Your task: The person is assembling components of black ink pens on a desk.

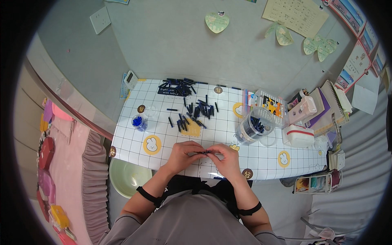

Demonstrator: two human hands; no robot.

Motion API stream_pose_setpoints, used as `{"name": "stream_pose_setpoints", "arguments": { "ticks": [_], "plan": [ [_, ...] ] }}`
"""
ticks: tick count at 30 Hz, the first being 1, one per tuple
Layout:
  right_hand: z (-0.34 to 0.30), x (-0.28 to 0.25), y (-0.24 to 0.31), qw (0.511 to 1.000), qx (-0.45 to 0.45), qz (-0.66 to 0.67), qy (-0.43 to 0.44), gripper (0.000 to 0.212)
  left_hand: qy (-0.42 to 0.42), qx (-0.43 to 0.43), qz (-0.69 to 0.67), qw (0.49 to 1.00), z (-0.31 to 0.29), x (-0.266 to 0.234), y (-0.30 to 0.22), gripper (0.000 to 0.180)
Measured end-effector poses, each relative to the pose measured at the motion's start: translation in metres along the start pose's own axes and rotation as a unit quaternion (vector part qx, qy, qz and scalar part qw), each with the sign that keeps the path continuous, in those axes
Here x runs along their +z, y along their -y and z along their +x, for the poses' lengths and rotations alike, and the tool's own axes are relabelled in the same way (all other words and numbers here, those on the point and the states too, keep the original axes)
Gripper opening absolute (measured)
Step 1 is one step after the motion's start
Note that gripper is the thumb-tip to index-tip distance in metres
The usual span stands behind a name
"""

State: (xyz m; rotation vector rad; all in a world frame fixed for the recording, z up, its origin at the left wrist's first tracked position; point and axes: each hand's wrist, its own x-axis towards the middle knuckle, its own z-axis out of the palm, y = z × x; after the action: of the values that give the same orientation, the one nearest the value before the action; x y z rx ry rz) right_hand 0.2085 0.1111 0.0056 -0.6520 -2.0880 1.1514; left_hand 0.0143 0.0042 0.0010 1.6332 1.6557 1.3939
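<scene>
Both hands are meeting low at the middle of the counter (261, 163), near its front edge. Left hand (182, 157) and right hand (227, 161) are pinching a small dark piece (206, 152) between their fingertips, fingers narrow. Piece is sitting just above the counter, its long axis running roughly left-right; fingers are covering its ends, so can't tell which end is pointing where. Beyond the hands, loose dark tubes (202, 108) are lying at mixed angles, many running away from the person, a few slanting. One single tube (172, 109) is lying left-right. A denser dark pile (179, 86) is resting at the back. Clear tub (245, 134) is standing to the right, holding more tubes; small jar (139, 126) is holding blue pieces to the left.
</scene>
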Motion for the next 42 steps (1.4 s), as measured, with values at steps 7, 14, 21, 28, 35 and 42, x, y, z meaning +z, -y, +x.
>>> {"name": "stream_pose_setpoints", "arguments": {
  "ticks": [7,14,21,28,35,42],
  "plan": [
    [0.002,-0.003,0.004,1.000,-0.002,0.015,-0.010,0.021,-0.009,-0.030,-0.024,0.999,0.002,-0.001,-0.007,0.020],
    [-0.002,-0.004,-0.002,1.000,0.015,-0.008,0.009,0.021,0.014,-0.021,0.014,1.000,-0.001,0.000,0.002,0.021],
    [-0.003,-0.003,-0.001,0.999,0.029,-0.033,0.031,0.020,0.036,-0.061,0.011,0.997,-0.003,0.003,0.003,0.021],
    [-0.005,-0.003,-0.007,0.998,0.057,0.015,0.029,0.021,0.030,-0.029,0.028,0.999,-0.003,0.005,0.004,0.019],
    [0.005,-0.039,0.034,0.999,0.029,-0.004,0.034,0.017,0.091,0.005,-0.010,0.996,0.023,-0.014,-0.038,0.016],
    [0.015,-0.096,0.077,0.995,-0.030,-0.025,-0.092,0.020,0.026,0.162,0.037,0.986,0.076,0.002,-0.095,0.021]
  ]
}}
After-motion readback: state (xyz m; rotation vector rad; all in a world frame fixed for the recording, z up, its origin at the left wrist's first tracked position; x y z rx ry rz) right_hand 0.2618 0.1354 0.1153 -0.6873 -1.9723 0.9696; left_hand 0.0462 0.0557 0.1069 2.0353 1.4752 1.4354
